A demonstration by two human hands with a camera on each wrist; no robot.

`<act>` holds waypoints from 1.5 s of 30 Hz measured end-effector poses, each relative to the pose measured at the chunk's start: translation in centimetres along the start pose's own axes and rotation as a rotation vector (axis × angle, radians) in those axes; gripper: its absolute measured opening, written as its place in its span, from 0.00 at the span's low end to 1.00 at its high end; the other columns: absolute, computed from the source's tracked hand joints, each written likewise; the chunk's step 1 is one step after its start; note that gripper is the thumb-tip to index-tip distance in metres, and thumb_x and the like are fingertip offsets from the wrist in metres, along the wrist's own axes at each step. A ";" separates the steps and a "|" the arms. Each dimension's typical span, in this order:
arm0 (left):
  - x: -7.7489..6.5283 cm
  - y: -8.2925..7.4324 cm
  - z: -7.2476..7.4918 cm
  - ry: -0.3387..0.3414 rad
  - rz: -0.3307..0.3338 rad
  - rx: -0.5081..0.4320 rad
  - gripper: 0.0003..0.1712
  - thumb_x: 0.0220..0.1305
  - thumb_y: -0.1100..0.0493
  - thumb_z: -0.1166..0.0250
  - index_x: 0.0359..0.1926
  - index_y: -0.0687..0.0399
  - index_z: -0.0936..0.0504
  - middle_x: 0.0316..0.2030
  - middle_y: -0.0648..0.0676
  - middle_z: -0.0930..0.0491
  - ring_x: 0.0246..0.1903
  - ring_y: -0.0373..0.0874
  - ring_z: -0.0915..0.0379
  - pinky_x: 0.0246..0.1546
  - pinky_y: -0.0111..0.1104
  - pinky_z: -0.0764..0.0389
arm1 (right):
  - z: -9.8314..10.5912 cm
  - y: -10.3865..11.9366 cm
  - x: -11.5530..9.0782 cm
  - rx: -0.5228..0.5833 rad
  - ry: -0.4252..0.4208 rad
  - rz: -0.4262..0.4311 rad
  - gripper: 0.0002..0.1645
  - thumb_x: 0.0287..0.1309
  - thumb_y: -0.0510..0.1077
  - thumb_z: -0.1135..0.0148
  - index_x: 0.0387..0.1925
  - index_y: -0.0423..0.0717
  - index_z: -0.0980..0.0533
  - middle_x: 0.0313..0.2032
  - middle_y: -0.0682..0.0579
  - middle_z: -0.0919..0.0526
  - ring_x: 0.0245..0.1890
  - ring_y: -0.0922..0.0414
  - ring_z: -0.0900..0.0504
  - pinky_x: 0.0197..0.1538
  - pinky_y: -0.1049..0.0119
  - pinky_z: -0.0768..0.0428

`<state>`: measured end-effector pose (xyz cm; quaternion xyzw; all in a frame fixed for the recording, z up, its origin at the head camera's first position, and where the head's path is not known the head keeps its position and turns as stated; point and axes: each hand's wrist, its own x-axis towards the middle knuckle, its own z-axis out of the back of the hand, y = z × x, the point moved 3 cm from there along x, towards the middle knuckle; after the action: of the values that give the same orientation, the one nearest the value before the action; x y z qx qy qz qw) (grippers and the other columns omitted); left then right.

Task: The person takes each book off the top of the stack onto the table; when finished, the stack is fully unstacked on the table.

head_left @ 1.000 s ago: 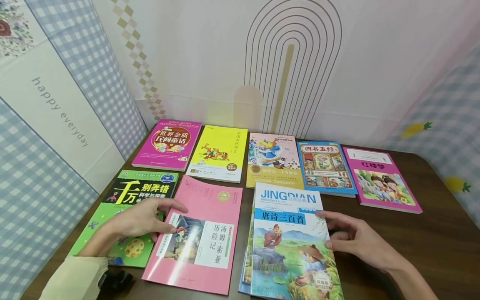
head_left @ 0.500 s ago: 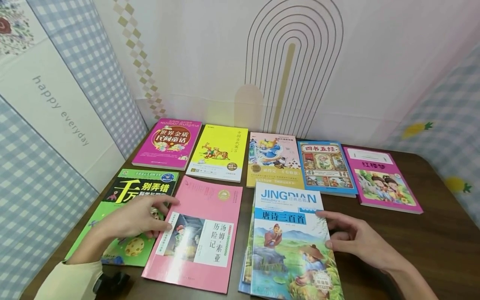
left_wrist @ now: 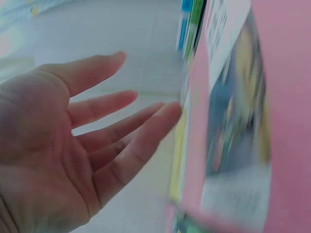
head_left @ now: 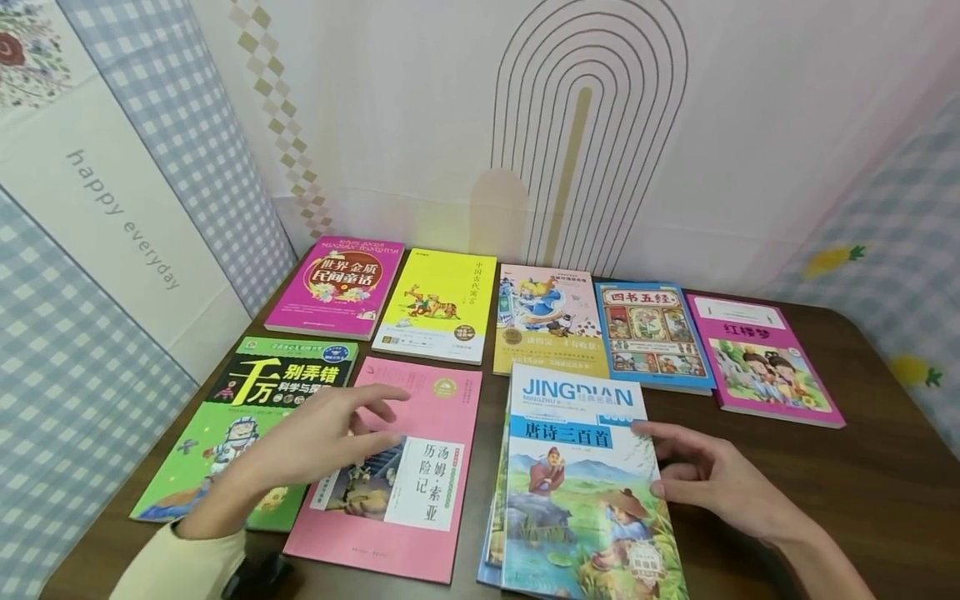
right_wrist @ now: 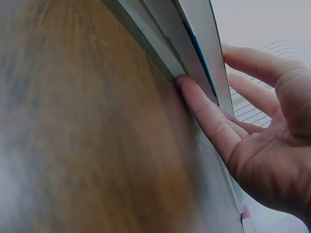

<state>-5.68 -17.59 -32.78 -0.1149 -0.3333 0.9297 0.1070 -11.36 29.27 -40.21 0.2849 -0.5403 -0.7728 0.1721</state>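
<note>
My left hand [head_left: 328, 433] is over the left part of a pink book [head_left: 390, 554], fingers loosely spread. In the left wrist view, the fingertips [left_wrist: 170, 110] are near the pink book's edge, and nothing is between thumb and fingers. My right hand [head_left: 716, 479] is at the right edge of a small stack of books, topped by a blue-and-green illustrated book [head_left: 570, 492]. Seen from the right wrist, extended fingers [right_wrist: 206, 111] touch the stack's side [right_wrist: 194, 48]. A green book [head_left: 213, 442] lies left of the pink one, partly hidden by my left forearm.
Along the back of the dark wooden table [head_left: 885, 500] lie a magenta book [head_left: 333, 287], a yellow book [head_left: 438, 304], a pink-and-gold book [head_left: 551, 321], a blue book [head_left: 652, 333] and another magenta book [head_left: 765, 358]. A patterned cloth [head_left: 420, 100] hangs behind.
My left hand first drew back left from the pink book, then moved right over its cover. The pink book has shifted slightly left. My right hand has stayed at the stack.
</note>
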 end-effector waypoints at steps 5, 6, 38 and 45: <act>2.0 -2.2 -2.8 0.042 -0.110 -0.031 0.28 0.71 0.50 0.29 0.69 0.47 0.20 0.47 0.49 0.11 0.37 0.33 0.17 0.41 0.32 0.15 | -0.2 0.2 -0.1 0.007 -0.003 0.023 0.36 0.74 0.40 0.36 0.79 0.46 0.35 0.61 0.39 0.24 0.45 0.50 0.14 0.47 0.63 0.12; 2.3 -2.5 -3.3 0.059 -0.132 -0.029 0.27 0.71 0.50 0.29 0.68 0.47 0.20 0.46 0.48 0.11 0.37 0.33 0.18 0.41 0.32 0.16 | -0.3 0.3 -0.1 0.007 0.002 0.033 0.36 0.74 0.40 0.37 0.79 0.45 0.35 0.61 0.38 0.24 0.45 0.49 0.14 0.47 0.63 0.12; 5.3 -4.0 -7.9 0.278 -0.053 -0.365 0.39 0.66 0.63 0.26 0.73 0.61 0.34 0.33 0.52 0.17 0.20 0.46 0.18 0.21 0.39 0.14 | -2.8 1.6 0.3 0.053 -0.025 -0.008 0.39 0.68 0.42 0.30 0.77 0.44 0.33 0.67 0.35 0.26 0.47 0.48 0.14 0.46 0.63 0.13; 5.3 -4.3 -8.1 0.238 -0.060 -0.307 0.39 0.64 0.63 0.24 0.72 0.61 0.32 0.29 0.52 0.19 0.17 0.46 0.21 0.19 0.39 0.15 | -2.8 1.7 0.4 0.042 -0.015 0.014 0.38 0.69 0.42 0.30 0.77 0.45 0.32 0.66 0.35 0.25 0.47 0.50 0.14 0.46 0.63 0.13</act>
<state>-7.88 -8.06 -36.91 -0.2290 -0.4592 0.8442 0.1546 -9.93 26.37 -39.48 0.2787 -0.5599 -0.7621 0.1672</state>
